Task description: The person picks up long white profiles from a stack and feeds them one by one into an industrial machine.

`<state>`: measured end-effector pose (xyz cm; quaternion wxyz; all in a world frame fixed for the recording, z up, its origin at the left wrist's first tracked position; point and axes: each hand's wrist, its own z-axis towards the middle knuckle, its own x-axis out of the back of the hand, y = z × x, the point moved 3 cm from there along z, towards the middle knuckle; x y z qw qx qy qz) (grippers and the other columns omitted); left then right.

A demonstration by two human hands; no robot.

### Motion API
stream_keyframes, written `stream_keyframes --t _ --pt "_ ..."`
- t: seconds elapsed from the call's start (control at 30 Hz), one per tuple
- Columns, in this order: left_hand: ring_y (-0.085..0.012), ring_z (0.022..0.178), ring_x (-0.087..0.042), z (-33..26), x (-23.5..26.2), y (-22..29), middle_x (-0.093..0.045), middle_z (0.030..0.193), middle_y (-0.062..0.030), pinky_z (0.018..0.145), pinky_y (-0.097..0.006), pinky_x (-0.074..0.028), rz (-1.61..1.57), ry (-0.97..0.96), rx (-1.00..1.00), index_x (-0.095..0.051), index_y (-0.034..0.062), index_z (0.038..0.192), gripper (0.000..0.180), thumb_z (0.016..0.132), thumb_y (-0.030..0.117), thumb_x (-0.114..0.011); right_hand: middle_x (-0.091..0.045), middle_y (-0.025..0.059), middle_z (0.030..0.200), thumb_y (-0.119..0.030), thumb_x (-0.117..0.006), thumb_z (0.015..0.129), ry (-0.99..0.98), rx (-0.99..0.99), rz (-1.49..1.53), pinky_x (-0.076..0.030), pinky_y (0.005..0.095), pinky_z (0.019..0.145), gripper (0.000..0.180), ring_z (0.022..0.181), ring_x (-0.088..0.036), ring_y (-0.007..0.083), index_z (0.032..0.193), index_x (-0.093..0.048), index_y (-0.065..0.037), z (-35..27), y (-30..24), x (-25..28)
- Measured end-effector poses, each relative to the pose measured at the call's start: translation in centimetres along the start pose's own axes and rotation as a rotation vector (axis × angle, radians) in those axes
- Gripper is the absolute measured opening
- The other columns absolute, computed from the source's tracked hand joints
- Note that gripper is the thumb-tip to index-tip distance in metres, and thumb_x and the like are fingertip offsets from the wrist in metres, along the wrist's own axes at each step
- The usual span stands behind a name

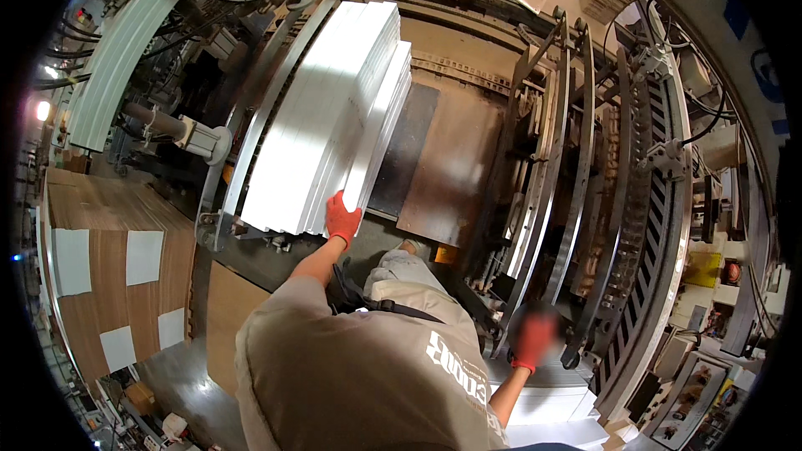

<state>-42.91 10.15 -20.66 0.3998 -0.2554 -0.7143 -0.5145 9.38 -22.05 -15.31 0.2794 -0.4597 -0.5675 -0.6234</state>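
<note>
My left hand (pixel 342 217), in a red glove, is at the near end of a tall stack of long white boards (pixel 322 108). Its fingers and thumb straddle the end of the lower white boards (pixel 378 138) along the stack's right side, and it appears to grip them. Down at the right, my right hand (pixel 533 342), also red-gloved, is over the near ends of the metal rails. Blur hides its fingers and anything they hold. More white boards (pixel 547 405) lie just below that hand, beside my body.
Parallel metal rails (pixel 576 167) run along the right, beside a striped guard (pixel 656 242). A brown plate (pixel 451 167) lies between stack and rails. At left stand a strapped brown panel stack (pixel 125 259) and a machine cylinder (pixel 200 140). A brown sheet (pixel 230 317) leans near my left side.
</note>
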Motion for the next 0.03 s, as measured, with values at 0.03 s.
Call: stream_keyframes --t 0.03 --pt "-0.0380 0.125 -0.045 0.07 -0.69 -0.38 -0.047 0.133 -0.0195 0.103 -0.042 -0.040 0.000 0.020 -0.016 -0.044 0.0054 0.134 0.069 0.075 0.027 -0.070 -0.065 0.0111 0.101 -0.018 -0.056 0.086 0.020 0.014 -0.018 -0.046 0.0417 0.096 0.018 0.102 -0.059 0.0276 0.100 -0.066 -0.010 -0.33 0.25 -0.53"
